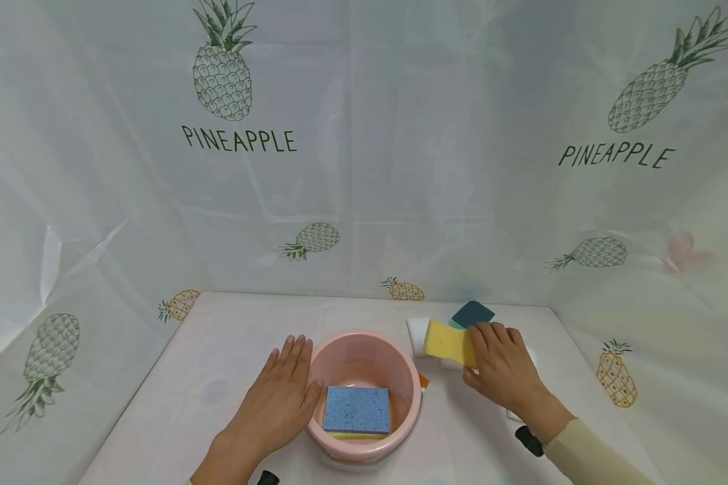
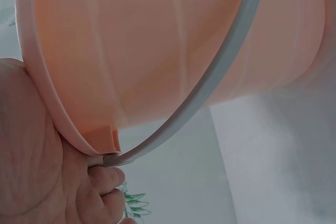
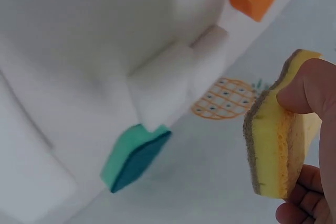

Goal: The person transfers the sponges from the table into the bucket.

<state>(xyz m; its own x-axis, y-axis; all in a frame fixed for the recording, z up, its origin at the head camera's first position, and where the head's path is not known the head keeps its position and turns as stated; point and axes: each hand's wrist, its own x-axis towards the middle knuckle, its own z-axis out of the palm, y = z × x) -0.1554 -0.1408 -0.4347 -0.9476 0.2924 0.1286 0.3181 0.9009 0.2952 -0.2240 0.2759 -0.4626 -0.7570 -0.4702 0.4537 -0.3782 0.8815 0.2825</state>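
Observation:
My left hand (image 1: 273, 407) rests with straight fingers against the left rim of a pink bucket (image 1: 360, 453). In the left wrist view, the palm lies along the rim, beside the end of the grey bail handle (image 2: 210, 74). Inside the bucket is a blue sponge (image 1: 356, 409) with a yellow underside. To the right of the bucket, my right hand (image 1: 502, 369) pinches a yellow sponge (image 1: 445, 342) between thumb and fingers, raised over the table. A grey-brown scouring layer (image 3: 251, 145) runs along one side of that sponge in the right wrist view.
Behind the held sponge lie a teal-and-green sponge (image 1: 473, 314) and white blocks (image 1: 417, 337). An orange item (image 1: 423, 381) sits close to the bucket's right side. A pineapple-print sheet (image 1: 400, 168) hangs behind the white table (image 1: 267, 316) and along its sides.

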